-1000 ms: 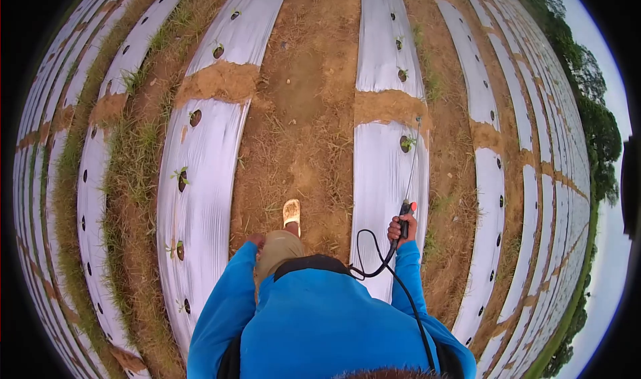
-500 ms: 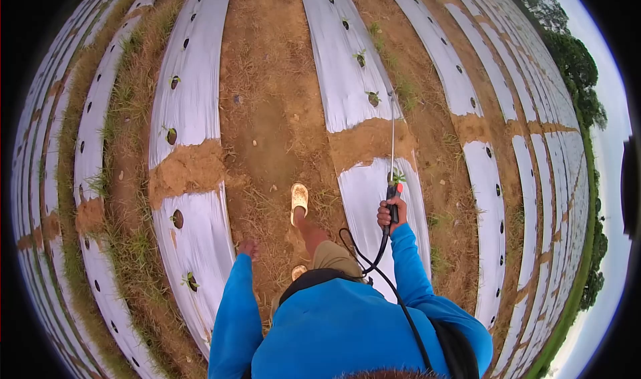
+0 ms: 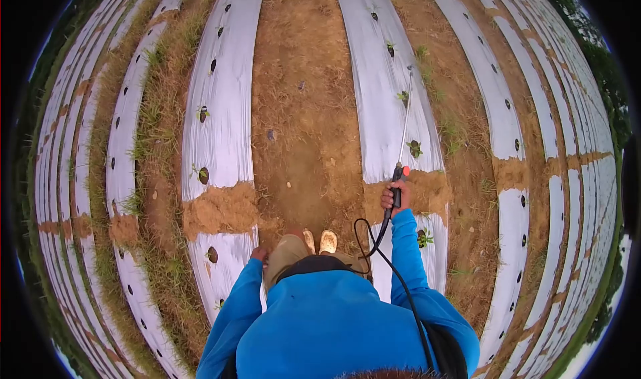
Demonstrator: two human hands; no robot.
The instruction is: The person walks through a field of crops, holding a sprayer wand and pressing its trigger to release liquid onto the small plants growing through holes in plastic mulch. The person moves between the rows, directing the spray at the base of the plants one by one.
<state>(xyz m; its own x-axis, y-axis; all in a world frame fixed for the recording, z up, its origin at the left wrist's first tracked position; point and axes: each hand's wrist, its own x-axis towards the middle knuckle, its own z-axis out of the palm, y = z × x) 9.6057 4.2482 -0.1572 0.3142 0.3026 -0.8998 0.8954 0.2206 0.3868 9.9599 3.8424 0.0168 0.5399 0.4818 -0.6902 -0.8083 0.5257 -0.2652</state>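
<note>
One spray wand (image 3: 406, 122), extended forward over the right-hand white-covered bed (image 3: 375, 105) | right hand (image 3: 403, 197): fingers closed around its black handle (image 3: 398, 173) | black hose (image 3: 420, 325): trailing from handle | left hand (image 3: 259, 253): beside the trousers (image 3: 287, 253), grip cannot be told

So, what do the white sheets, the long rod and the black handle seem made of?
White sheets: probably thin plastic film, slightly glossy, with fine wrinkles. Long rod: likely smooth metal, from its slim, straight form and silvery shine. Black handle: perhaps plastic, fairly matte and evenly dark; too small to be sure.
</note>
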